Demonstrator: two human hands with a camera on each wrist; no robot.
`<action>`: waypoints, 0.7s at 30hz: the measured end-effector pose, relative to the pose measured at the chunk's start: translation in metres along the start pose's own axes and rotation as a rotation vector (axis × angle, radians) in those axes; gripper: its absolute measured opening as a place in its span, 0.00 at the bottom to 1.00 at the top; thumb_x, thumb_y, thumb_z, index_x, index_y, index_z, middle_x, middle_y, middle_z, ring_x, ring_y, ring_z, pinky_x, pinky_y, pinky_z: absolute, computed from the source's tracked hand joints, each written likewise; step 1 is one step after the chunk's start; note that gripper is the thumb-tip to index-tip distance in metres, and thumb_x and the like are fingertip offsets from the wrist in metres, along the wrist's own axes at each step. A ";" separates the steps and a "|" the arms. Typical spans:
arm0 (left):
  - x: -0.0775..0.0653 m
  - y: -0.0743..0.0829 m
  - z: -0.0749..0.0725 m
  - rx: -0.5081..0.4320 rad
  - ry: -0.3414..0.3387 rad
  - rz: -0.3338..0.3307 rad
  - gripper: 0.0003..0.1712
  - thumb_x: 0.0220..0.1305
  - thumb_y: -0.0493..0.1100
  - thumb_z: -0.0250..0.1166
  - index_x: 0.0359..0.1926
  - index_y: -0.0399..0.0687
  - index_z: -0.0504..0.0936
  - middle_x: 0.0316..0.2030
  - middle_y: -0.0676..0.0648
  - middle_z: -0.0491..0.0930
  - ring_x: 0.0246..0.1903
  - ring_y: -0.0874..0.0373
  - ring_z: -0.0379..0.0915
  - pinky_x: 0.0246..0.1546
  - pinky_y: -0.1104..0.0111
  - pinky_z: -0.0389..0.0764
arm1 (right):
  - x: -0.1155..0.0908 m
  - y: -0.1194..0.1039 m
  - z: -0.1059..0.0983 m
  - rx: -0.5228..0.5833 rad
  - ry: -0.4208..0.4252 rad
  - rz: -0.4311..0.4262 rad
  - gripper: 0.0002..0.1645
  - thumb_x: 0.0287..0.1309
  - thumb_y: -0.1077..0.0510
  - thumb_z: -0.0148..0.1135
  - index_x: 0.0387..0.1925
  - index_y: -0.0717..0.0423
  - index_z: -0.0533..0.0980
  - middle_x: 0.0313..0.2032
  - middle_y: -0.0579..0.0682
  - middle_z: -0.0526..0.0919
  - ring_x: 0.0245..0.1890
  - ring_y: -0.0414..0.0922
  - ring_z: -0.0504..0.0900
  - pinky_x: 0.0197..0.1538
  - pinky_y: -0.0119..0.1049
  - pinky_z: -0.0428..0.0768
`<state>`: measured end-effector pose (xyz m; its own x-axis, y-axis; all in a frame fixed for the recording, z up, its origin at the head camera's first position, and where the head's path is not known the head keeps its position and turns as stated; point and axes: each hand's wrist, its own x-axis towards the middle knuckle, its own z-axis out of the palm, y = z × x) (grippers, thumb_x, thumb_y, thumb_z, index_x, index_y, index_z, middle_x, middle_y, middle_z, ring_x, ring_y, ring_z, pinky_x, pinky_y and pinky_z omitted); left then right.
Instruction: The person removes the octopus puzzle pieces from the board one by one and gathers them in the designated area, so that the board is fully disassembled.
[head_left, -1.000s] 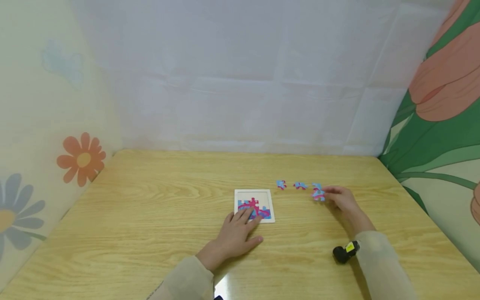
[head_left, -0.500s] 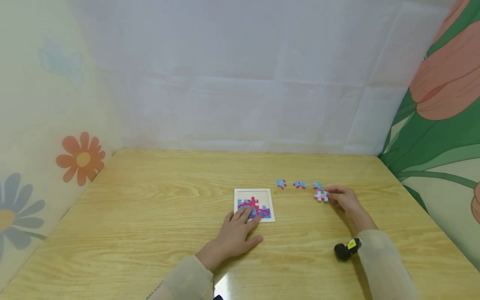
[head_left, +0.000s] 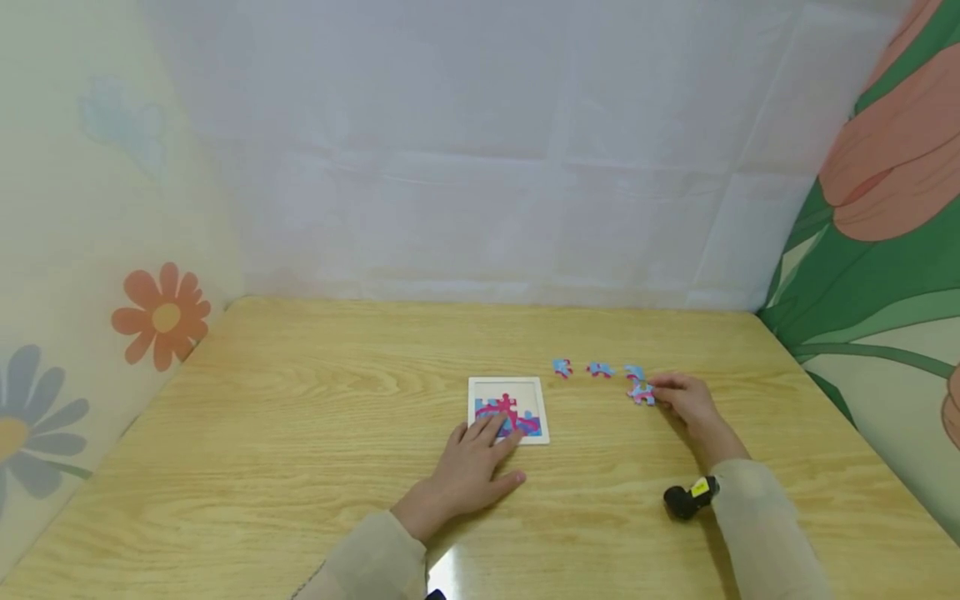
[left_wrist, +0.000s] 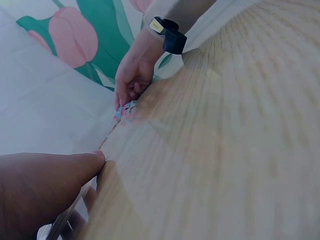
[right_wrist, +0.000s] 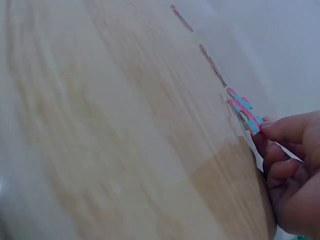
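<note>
Between thumb and fingers, my right hand point(head_left: 688, 403) pinches a blue and pink jigsaw piece point(head_left: 641, 393). The right wrist view shows this puzzle piece point(right_wrist: 245, 109) tilted up off the tabletop. Just behind it lies another piece point(head_left: 633, 372), partly overlapped in the head view. My left hand point(head_left: 471, 471) lies with fingers spread, its fingertips resting on the lower part of a white square puzzle frame point(head_left: 545, 417). Inside the frame, joined pink, blue and purple pieces point(head_left: 504, 406) fill the lower part; the left fingers hide some of them.
Two more loose pieces, one nearer the frame point(head_left: 562, 367) and one to its right point(head_left: 600, 369), lie in a row on the wooden table point(head_left: 300, 433). A white cloth point(head_left: 480, 167) hangs behind the table. Flower-printed walls point(head_left: 885, 275) flank it.
The piece in my right hand has turned between the fingers and shifted slightly right. My left hand has stayed on the puzzle frame.
</note>
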<state>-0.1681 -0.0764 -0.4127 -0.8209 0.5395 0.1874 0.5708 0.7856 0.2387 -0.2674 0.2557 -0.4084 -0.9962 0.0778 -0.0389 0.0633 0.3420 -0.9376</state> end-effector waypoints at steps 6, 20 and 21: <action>0.001 -0.001 0.001 -0.001 -0.007 -0.002 0.32 0.57 0.60 0.50 0.60 0.51 0.64 0.60 0.40 0.57 0.58 0.46 0.49 0.52 0.48 0.51 | 0.001 0.000 0.002 0.012 0.020 0.003 0.17 0.48 0.70 0.55 0.41 0.78 0.69 0.18 0.40 0.72 0.17 0.33 0.67 0.20 0.25 0.66; 0.000 0.000 0.000 0.001 -0.019 -0.006 0.32 0.57 0.60 0.49 0.60 0.52 0.63 0.60 0.40 0.56 0.59 0.47 0.49 0.52 0.48 0.51 | -0.001 -0.002 0.003 -0.030 0.032 -0.007 0.17 0.49 0.69 0.54 0.42 0.77 0.70 0.21 0.40 0.74 0.18 0.33 0.68 0.22 0.26 0.68; 0.000 -0.001 0.000 0.001 -0.020 -0.007 0.32 0.57 0.60 0.49 0.60 0.52 0.63 0.60 0.40 0.56 0.59 0.47 0.49 0.52 0.48 0.51 | -0.001 -0.002 0.004 -0.025 0.034 -0.009 0.17 0.49 0.69 0.55 0.42 0.77 0.70 0.21 0.40 0.75 0.18 0.33 0.68 0.21 0.25 0.68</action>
<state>-0.1687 -0.0765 -0.4128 -0.8248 0.5403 0.1664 0.5654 0.7894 0.2392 -0.2665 0.2515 -0.4078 -0.9942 0.1061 -0.0183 0.0562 0.3663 -0.9288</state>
